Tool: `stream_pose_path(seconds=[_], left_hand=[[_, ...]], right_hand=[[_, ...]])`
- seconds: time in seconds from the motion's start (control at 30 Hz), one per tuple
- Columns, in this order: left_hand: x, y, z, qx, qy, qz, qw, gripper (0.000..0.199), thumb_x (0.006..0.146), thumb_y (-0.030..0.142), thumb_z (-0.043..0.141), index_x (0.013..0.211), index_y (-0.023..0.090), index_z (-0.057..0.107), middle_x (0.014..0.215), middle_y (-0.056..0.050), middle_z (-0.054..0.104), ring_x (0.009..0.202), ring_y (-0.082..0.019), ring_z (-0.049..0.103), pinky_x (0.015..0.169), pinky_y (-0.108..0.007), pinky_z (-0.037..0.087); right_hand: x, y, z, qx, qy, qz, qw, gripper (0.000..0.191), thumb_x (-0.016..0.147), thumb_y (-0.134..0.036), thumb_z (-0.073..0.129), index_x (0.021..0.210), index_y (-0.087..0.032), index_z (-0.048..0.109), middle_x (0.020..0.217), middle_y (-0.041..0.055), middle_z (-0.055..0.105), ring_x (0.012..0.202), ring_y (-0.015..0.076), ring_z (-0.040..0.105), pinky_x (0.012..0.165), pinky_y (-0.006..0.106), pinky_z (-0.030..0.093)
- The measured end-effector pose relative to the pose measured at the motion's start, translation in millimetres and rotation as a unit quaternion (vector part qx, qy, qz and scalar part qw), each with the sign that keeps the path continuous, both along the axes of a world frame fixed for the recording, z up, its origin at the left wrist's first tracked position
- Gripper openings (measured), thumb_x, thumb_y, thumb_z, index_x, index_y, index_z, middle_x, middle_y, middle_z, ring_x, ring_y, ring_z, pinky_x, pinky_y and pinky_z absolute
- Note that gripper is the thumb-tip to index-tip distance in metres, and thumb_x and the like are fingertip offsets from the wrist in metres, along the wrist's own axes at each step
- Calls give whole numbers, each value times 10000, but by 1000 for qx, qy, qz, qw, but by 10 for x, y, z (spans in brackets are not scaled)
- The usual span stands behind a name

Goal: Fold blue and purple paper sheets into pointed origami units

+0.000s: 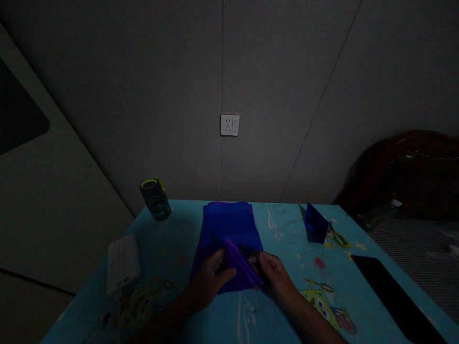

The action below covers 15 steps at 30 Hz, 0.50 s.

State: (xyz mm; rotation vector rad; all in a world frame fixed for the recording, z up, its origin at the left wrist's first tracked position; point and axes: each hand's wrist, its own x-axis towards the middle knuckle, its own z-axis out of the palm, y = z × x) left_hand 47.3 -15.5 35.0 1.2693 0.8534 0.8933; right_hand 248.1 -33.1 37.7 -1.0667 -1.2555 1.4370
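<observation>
Between my two hands is a folded piece of purple paper [241, 260], tilted and raised above the table. My left hand [211, 277] grips its left side, with the thumb lying along the near face. At its right edge, my right hand [273, 270] pinches the paper near the lower corner; some of those fingers are hidden behind it. Beneath lies a stack of blue sheets [229, 220] with a purple edge showing at the back. Over on the right stands a folded blue paper piece [316, 224], beside yellow-handled scissors [340, 240].
The table [172, 258] has a blue cartoon cover. A dark cup with a lime rim [156, 199] stands at the back left, and a white box-like device [123, 263] with a cable lies nearer. A black flat object [394, 296] lies along the right edge. A wall socket [230, 124] is behind.
</observation>
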Motion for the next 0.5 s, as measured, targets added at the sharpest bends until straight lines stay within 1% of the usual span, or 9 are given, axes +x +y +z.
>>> stream_pose_path(seconds=[0.03,0.1,0.17,0.27,0.37,0.43,0.5], left_hand=[[-13,4,-10,-13,-18,-10,1000,363,785,349,693,1105,193,623,1024,-50,703,990,-221,628,874,-335,497],[-31,5,-30,-35,-40,-23,998,443,783,382,709,1174,202,604,1073,-61,701,1014,-227,630,900,-348,495],[-34,-3,-56,-55,-61,-39,996,487,774,413,725,1194,202,598,1061,-70,704,985,-225,645,883,-349,503],[-11,-20,-102,-97,-114,-54,987,545,753,442,747,1216,206,585,1024,-83,704,926,-223,670,843,-357,517],[33,-34,-104,-148,-165,-31,975,562,719,409,783,1208,222,581,967,-74,703,853,-207,687,788,-342,528],[64,-39,-57,-162,-182,-12,970,491,708,375,796,1131,215,606,898,-58,700,791,-192,688,745,-324,531],[88,-42,20,-161,-188,4,969,431,721,365,787,1077,200,609,852,-55,695,753,-191,683,704,-314,531]], right_hand=[[16,9,18,-3,3,9,1000,516,831,-686,514,786,-187,637,604,-22,532,496,121,466,510,244,381],[35,9,61,20,-11,22,999,429,790,-621,636,800,-192,636,698,-14,562,588,123,493,572,238,397],[30,-13,107,40,-8,47,998,382,788,-577,671,825,-200,627,765,-10,567,677,131,504,638,238,407],[-15,-64,153,20,49,100,994,336,798,-522,695,878,-213,589,805,-16,552,742,134,513,701,244,414],[-55,-86,144,-7,122,130,984,323,763,-430,768,859,-220,542,787,-37,538,734,118,520,709,232,413],[-54,-75,113,-15,161,139,977,327,735,-368,806,851,-221,537,786,-48,542,724,105,527,703,221,412],[-33,-52,80,-15,186,140,972,337,711,-330,828,888,-230,560,812,-48,561,744,105,546,702,221,418]])
